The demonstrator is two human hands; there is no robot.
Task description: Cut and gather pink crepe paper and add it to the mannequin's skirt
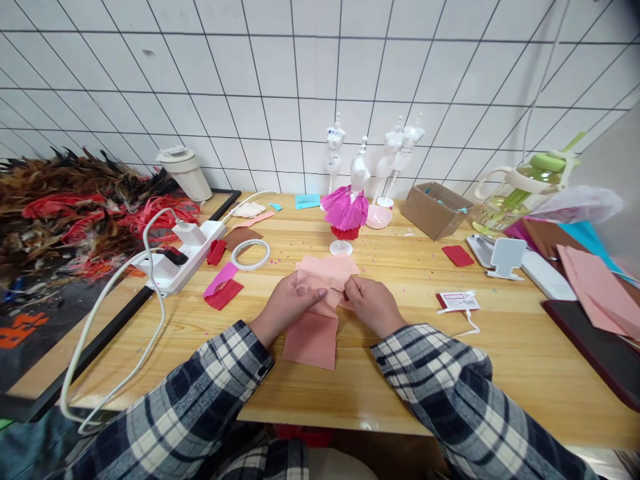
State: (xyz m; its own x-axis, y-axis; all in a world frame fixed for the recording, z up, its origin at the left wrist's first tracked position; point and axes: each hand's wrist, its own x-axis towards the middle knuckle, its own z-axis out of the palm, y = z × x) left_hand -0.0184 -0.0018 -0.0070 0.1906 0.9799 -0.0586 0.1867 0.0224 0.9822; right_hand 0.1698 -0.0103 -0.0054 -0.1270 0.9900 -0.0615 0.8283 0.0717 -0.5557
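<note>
Salmon-pink crepe paper (310, 340) lies in the middle of the table, its upper part bunched and folded. My left hand (287, 303) is closed on this paper, thumb on top and fingers partly hidden behind it. From the right, my right hand (373, 307) is closed in a fist round a thin pointed metal tool (337, 289), whose tip points left over the paper near my left thumb. Its grip is hidden, so I cannot tell its exact kind. Just behind the paper stands a small white mannequin (359, 172) in a magenta ruffled skirt (346, 208) with red beneath.
More white mannequins (391, 150) stand by the tiled wall. At left are a tape roll (267, 256), red and magenta scraps, a power strip (185, 260) with cables, and feathers (65, 193). A cardboard box (434, 212), tagged label (458, 301), phone stand (506, 258) and jug are right.
</note>
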